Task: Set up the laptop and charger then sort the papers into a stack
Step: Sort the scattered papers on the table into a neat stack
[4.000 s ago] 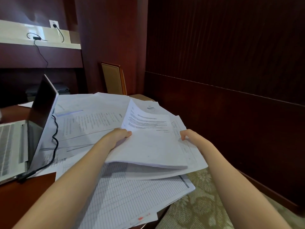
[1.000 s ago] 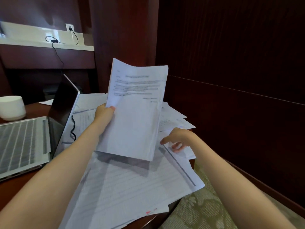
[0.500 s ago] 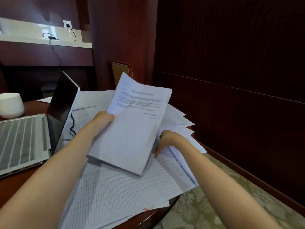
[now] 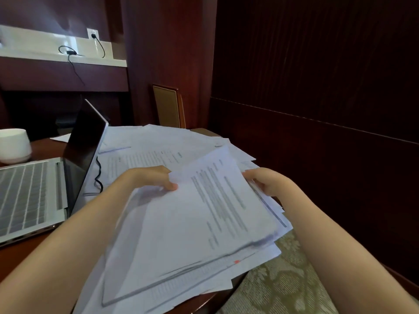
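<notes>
A thick bundle of printed papers (image 4: 204, 223) lies tilted over the loose sheets at the table's front right. My left hand (image 4: 149, 177) pinches its far left edge, thumb on top. My right hand (image 4: 265, 181) grips the far right corner of the bundle and the sheets under it. More loose papers (image 4: 158, 143) spread across the table behind. An open silver laptop (image 4: 34, 191) stands at the left, its black charger cable (image 4: 98, 173) running from behind the screen up to a wall outlet (image 4: 93, 34).
A white cup (image 4: 13, 146) stands behind the laptop. The dark wooden table (image 4: 18, 257) ends at the front right, with patterned carpet (image 4: 278, 286) below. A chair back (image 4: 169, 106) rises beyond the papers, and a dark wood wall panel (image 4: 317, 109) fills the right.
My left hand has lowered the held bundle from upright down flat onto the pile. My right hand came out from under it and now grips its far right corner.
</notes>
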Tool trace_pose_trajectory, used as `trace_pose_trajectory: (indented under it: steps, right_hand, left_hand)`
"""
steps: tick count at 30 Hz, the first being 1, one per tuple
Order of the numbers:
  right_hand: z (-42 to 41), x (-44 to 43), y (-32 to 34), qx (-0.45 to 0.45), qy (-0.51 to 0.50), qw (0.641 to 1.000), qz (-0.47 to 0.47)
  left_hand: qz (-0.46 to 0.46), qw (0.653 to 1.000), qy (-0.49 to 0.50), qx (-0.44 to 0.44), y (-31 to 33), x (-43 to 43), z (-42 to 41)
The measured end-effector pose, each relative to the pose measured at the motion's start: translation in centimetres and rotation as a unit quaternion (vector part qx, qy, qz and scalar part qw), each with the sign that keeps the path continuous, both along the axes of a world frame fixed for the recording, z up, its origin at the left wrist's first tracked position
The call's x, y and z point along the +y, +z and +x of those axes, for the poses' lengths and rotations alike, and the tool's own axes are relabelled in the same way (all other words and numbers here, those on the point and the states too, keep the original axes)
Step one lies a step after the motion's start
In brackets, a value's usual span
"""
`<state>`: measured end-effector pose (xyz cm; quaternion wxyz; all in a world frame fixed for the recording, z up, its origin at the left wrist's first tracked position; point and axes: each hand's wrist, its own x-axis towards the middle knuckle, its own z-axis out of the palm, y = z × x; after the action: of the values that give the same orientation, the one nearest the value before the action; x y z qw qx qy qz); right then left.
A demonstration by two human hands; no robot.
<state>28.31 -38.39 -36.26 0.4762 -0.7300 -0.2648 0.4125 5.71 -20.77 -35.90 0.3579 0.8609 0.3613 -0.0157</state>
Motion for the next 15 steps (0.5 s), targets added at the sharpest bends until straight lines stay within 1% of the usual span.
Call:
trace_pose_trajectory:
  steps: [2, 5, 7, 9, 13, 15]
  right_hand:
    - [-0.1, 0.1, 0.4, 0.021, 0.003, 1.0, 0.021]
    - [-0.2, 0.3, 0.9, 0.0, -0.007, 0.998, 0.064]
    - [-0.3, 0.4, 1.3, -0.023, -0.02, 0.994, 0.105]
    - [-0.1, 0.5, 1.5, -0.018, -0.033, 0.991, 0.132]
    - [0.4, 0.4, 1.9, -0.035, -0.013, 0.991, 0.128]
    - [0.8, 0.3, 2.0, -0.043, -0.031, 0.992, 0.117]
  left_hand:
    - [0.008, 1.0, 0.005, -0.023, 0.0, -0.6, 1.0]
    - [0.008, 0.998, 0.027, -0.062, -0.4, -1.0, 1.7]
    - [-0.008, 0.995, 0.028, -0.091, -0.7, -0.9, 1.8]
    - [-0.031, 0.992, 0.027, -0.122, -0.7, -1.2, 1.8]
    - [-0.038, 0.982, 0.039, -0.181, -0.5, -1.3, 2.2]
    - [-0.026, 0.973, 0.067, -0.218, -0.4, -1.1, 2.3]
